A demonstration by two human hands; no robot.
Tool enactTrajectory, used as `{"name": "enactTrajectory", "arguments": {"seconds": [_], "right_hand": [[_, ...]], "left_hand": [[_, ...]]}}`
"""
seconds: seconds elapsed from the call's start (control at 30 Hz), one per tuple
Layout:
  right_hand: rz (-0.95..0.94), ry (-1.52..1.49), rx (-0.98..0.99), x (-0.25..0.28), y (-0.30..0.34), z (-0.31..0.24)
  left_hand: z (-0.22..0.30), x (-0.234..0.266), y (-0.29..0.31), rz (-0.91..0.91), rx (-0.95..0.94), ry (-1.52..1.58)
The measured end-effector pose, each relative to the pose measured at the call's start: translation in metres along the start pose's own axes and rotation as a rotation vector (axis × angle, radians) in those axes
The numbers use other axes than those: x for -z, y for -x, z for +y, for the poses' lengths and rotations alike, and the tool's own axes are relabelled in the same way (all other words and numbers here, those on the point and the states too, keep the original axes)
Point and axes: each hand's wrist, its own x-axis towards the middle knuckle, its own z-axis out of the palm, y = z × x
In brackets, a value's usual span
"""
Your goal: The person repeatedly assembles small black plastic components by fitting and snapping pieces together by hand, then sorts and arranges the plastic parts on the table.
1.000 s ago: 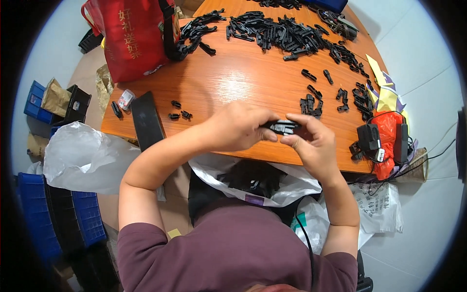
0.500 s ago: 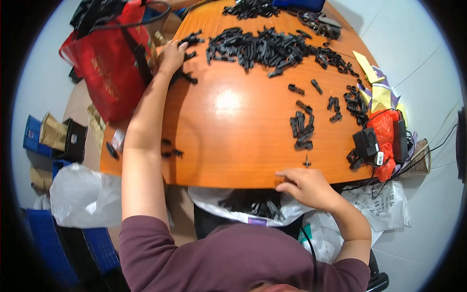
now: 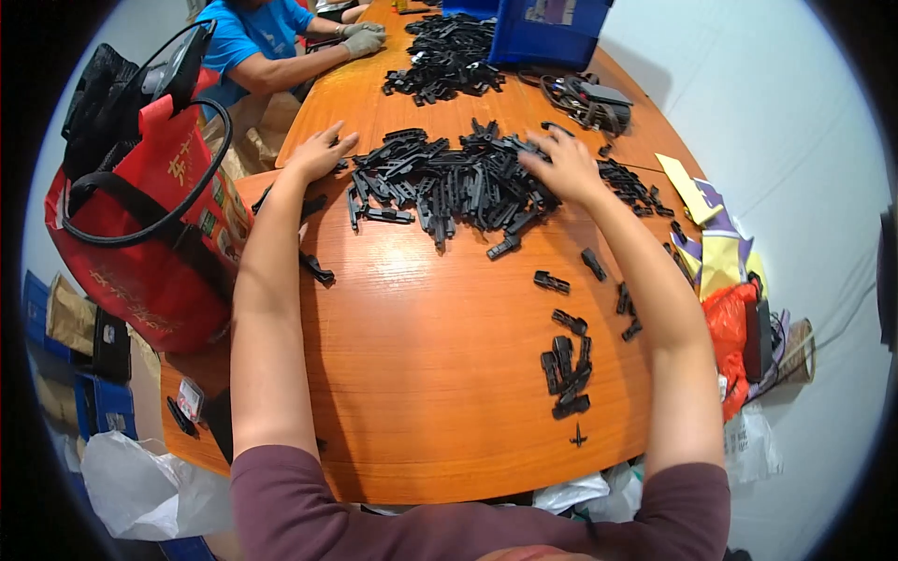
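Black plastic parts (image 3: 449,187) lie heaped on orange table (image 3: 440,374); both arms stretched, left hand (image 3: 318,154) open-fingered at pile's edge, right hand (image 3: 561,168) spread flat on it, gripping nothing. Red bag (image 3: 140,234) at left.

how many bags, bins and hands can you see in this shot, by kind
red bags: 1
blue bins: 1
bare hands, left and right: 2
gloved hands of a co-worker: 2
total: 6
The black plastic parts are piled too thickly to count.

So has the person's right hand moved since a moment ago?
Yes. The right hand left the table's near edge and reached forward onto the big pile of black parts.
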Motion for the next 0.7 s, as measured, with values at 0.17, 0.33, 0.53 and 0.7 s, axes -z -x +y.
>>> {"name": "enactTrajectory", "arguments": {"seconds": [0.17,0.33,0.53,0.7], "right_hand": [[-0.329,-0.095,-0.328,-0.032,-0.064,-0.057],[-0.277,-0.089,-0.129,-0.031,-0.019,-0.084],[-0.284,-0.091,0.043,-0.015,0.054,-0.104],[-0.267,-0.123,0.142,0.0,0.108,-0.12]], "left_hand": [[0.029,-0.02,0.003,-0.097,-0.076,0.168],[0.077,-0.014,0.066,-0.191,-0.066,0.017],[0.089,-0.016,0.152,-0.159,-0.228,0.098],[0.096,-0.005,0.215,-0.132,-0.395,0.052]]}}
